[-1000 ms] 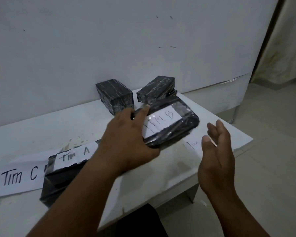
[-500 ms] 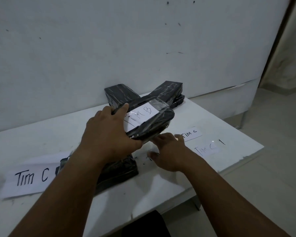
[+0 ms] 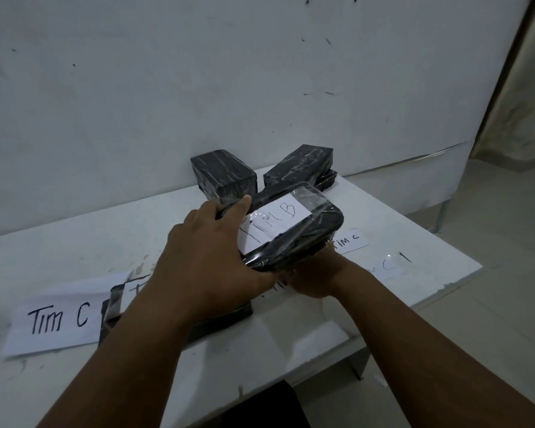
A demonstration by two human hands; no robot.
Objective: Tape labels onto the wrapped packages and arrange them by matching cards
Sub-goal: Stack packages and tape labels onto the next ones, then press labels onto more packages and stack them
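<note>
The black wrapped package (image 3: 294, 230) with the taped "Tim B" label (image 3: 274, 222) is up off the worktop (image 3: 74, 251), tilted, gripped at its near-left end by the left hand (image 3: 210, 261), fingers curled round the edge with the thumb at the bottom corner. The right hand (image 3: 315, 278) sits underneath it, palm down near the worktop; its fingers are hidden by the package, so I can't tell how they lie.

Just below the left forearm lies another black package (image 3: 220, 319), mostly covered. To its left, the big "Tim C" card (image 3: 56, 319). Beyond the lifted package, a small "Tim C" slip (image 3: 349, 240) and another taped slip (image 3: 389, 265) near the right edge. At the back by the wall, two more dark packages, one (image 3: 223, 177) on the left, one (image 3: 300, 166) on the right.

Compared with half a second ago, the right hand has slid further under the package, and the package sits a touch more to the right, covering part of the small slip.
</note>
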